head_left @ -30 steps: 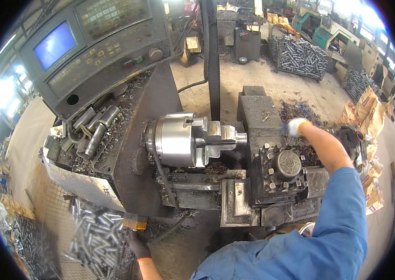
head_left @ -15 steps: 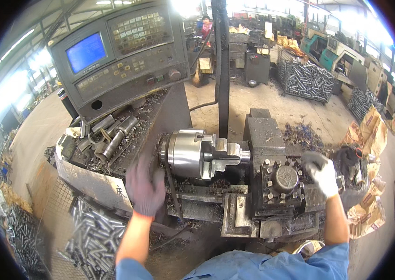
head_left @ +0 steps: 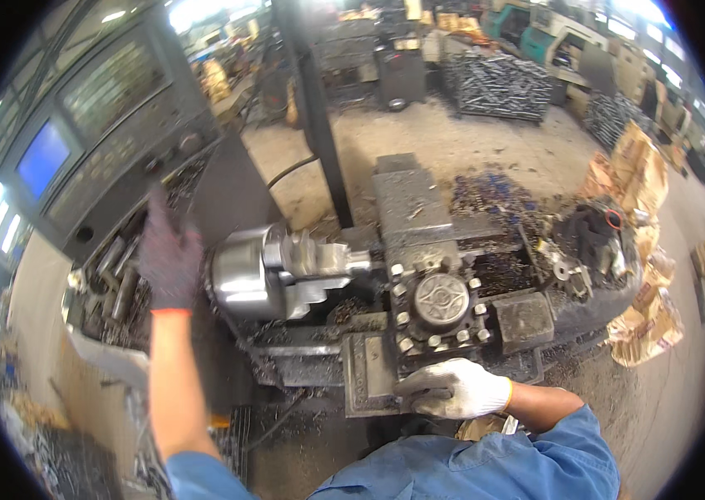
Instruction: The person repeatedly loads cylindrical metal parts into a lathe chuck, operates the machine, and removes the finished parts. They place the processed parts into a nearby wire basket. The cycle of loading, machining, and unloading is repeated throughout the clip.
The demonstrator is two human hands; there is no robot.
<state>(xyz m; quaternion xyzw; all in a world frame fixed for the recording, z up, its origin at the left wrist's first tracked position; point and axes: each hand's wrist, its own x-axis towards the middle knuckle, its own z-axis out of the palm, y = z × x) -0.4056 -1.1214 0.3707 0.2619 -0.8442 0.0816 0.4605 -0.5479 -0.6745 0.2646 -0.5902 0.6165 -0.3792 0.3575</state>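
Note:
My left hand point(head_left: 171, 260), in a dark glove with a red cuff, is raised beside the chuck and below the control panel point(head_left: 115, 125). Its fingers stretch upward, somewhat blurred, with nothing visible in them. My right hand point(head_left: 459, 390), in a white glove with greyed fingertips, hovers at the near side of the tool post point(head_left: 442, 300). The fingers point left, slightly bent and apart, and no held thing shows. Between the hands is the lathe's shiny chuck point(head_left: 246, 275), its stepped jaws point(head_left: 311, 275) facing the tool post.
Metal tubes point(head_left: 126, 287) and shavings lie left of the chuck. A dark upright post point(head_left: 317, 125) rises behind the lathe. Brown paper sacks point(head_left: 640, 179) and a dark cloth point(head_left: 592, 233) are at the right. A crate of metal parts point(head_left: 498, 86) stands farther back.
The view has swung, shifting the lathe leftward. My left hand has risen toward the control panel. My right hand has moved from the tool post's right side to its near side.

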